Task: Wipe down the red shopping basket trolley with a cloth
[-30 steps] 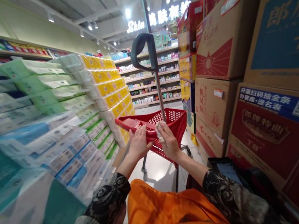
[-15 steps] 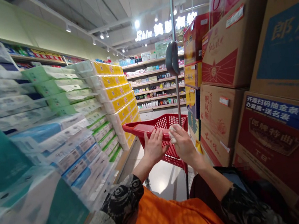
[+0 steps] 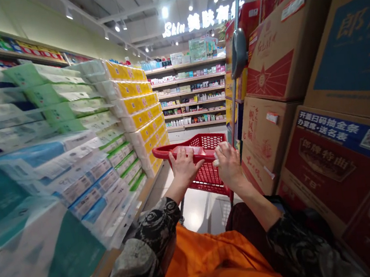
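Observation:
A red plastic shopping cart with a perforated basket stands right in front of me. My left hand lies over the left part of its handle, fingers across the bar and thumb stretched out to the right. At the handle's right end, my right hand is closed around a crumpled white wad, cloth or tissue, pressed against the bar. Most of the wad is hidden under the fingers. To the right of the cart rises a thin metal pole with a dark grey rounded piece on it.
Packs of tissue paper are stacked along the left, ending in yellow-and-white packs. Cardboard cartons form a tall wall close on the right. Ahead, shelves of small goods cross the aisle's end. Pale floor tiles show below the cart.
The pole has shifted right and tilted, no longer crossing in front of the cart. My right hand, with the white wad, has moved slightly right along the handle. My left hand stays on the bar.

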A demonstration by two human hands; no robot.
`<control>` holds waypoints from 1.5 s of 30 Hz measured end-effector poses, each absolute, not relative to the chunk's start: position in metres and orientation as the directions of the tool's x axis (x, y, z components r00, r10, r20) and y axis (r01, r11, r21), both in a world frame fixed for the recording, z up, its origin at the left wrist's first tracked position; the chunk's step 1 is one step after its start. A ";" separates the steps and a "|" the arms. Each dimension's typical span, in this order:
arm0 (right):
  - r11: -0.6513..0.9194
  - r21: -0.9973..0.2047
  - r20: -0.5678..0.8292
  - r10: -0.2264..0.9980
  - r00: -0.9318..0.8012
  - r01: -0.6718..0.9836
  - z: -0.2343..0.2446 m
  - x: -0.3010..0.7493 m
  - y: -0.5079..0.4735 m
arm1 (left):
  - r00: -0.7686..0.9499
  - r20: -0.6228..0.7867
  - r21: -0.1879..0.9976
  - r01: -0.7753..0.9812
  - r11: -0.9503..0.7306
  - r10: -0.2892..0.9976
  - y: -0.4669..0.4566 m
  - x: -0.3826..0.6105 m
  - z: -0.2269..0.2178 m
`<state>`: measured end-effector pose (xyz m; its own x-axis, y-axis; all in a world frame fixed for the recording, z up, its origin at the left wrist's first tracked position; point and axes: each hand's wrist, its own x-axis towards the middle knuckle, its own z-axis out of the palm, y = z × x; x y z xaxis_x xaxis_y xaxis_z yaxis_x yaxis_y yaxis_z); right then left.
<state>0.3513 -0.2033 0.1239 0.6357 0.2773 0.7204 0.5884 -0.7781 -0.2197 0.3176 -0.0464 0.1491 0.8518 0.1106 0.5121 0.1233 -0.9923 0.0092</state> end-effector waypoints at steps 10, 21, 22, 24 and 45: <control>-0.841 -0.249 0.679 0.203 0.705 0.481 0.133 0.375 -0.222 | 0.864 0.501 -0.006 0.062 -0.998 0.051 -0.059 0.317 0.144; -0.833 -0.276 0.670 0.191 0.718 0.479 0.144 0.392 -0.218 | 0.867 0.488 0.019 0.106 -0.994 0.102 -0.029 0.312 0.136; -0.842 -0.298 0.658 0.160 0.736 0.449 0.148 0.396 -0.221 | 0.864 0.492 0.024 0.113 -0.993 0.110 -0.032 0.311 0.136; -0.831 -0.297 0.655 0.181 0.733 0.471 0.151 0.397 -0.216 | 0.859 0.499 0.025 0.123 -0.992 0.119 -0.037 0.310 0.135; -0.707 -0.119 0.639 0.483 0.598 0.697 0.152 0.343 -0.151 | 0.881 0.440 -0.041 0.211 -0.977 0.172 -0.007 0.298 0.138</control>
